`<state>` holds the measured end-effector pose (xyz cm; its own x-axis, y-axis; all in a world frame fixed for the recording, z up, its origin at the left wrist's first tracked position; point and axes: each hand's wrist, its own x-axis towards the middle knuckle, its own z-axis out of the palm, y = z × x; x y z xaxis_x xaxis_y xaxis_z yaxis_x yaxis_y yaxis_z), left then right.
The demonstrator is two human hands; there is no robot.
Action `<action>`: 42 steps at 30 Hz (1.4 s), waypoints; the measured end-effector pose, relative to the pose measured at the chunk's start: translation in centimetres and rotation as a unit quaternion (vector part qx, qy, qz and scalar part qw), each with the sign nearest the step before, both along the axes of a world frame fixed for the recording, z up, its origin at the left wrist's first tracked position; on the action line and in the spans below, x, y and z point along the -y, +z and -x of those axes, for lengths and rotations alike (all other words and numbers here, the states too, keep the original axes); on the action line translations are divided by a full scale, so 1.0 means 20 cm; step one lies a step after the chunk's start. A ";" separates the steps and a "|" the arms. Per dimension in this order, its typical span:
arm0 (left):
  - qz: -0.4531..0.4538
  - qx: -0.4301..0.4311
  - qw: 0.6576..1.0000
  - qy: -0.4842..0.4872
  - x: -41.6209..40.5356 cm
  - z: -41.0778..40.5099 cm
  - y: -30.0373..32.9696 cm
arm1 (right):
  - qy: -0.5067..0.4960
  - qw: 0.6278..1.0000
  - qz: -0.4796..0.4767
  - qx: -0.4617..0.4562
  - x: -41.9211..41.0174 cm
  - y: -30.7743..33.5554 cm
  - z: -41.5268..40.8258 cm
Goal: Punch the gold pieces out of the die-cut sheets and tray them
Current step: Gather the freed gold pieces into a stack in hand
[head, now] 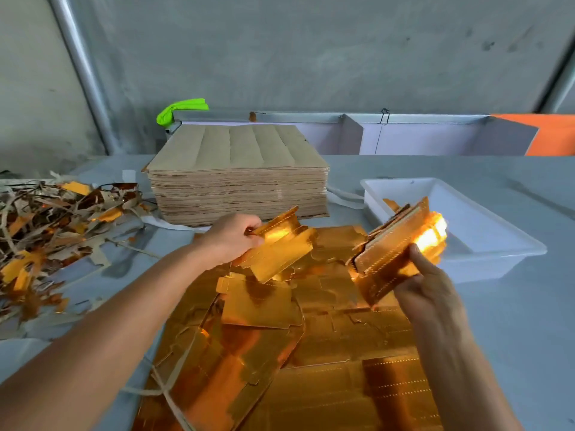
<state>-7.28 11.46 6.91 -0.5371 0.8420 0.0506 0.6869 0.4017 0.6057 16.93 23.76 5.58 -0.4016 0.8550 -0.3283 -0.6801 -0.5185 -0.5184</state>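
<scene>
Gold die-cut sheets point(311, 353) spread across the grey table point(513, 321), brown stack of sheets point(238, 178) behind them, scrap pile point(53, 228) at left, white tray point(460, 231) at right. Right hand point(426, 281) grips a bundle of gold pieces point(395, 247) beside the tray. Left hand point(231, 237) pinches one gold piece point(280, 247) above the sheets.
</scene>
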 end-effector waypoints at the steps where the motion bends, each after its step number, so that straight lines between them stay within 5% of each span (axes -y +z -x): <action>1: -0.018 0.024 1.000 0.008 -0.01 -0.02 0.01 | 0.016 1.000 0.008 -0.016 0.01 0.00 0.03; 5: -0.082 0.117 0.990 0.018 -0.03 -0.11 0.02 | 0.124 0.992 -0.017 0.010 0.10 0.02 0.17; 9: -0.089 0.034 0.995 0.029 -0.05 -0.15 -0.01 | 0.163 0.987 -0.010 0.001 0.17 0.05 0.21; 12: -0.082 -0.052 0.994 0.052 -0.04 -0.14 -0.02 | 0.124 0.986 -0.017 -0.106 0.16 0.14 0.16; 17: -0.099 -0.033 0.992 0.067 -0.04 -0.14 -0.05 | -0.008 0.985 0.024 -0.171 0.08 0.24 0.08; 20: -0.160 0.168 0.968 0.100 -0.06 -0.19 -0.06 | -0.029 0.993 0.021 -0.117 0.04 0.21 0.09; 22: -0.189 0.382 0.895 0.131 -0.07 -0.25 -0.05 | -0.026 0.997 -0.019 -0.069 0.05 0.15 0.13; 25: -0.173 0.508 0.833 0.135 -0.09 -0.32 -0.05 | -0.043 0.998 -0.041 -0.011 0.08 0.07 0.22; 29: -0.142 0.579 0.799 0.083 -0.08 -0.37 -0.08 | -0.040 0.999 -0.037 -0.002 0.07 0.01 0.29; 36: -0.180 0.515 0.823 0.159 -0.10 -0.41 -0.15 | -0.027 1.000 -0.014 0.004 0.04 -0.03 0.29; 42: -0.211 0.623 0.730 0.185 -0.14 -0.43 -0.15 | 0.017 0.993 0.079 -0.088 0.06 -0.02 0.32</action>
<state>1.23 14.18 3.92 -0.5743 0.6779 -0.4590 -0.6110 0.0183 0.7914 10.60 22.53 5.14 -0.4921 0.7833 -0.3798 -0.7342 -0.6079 -0.3023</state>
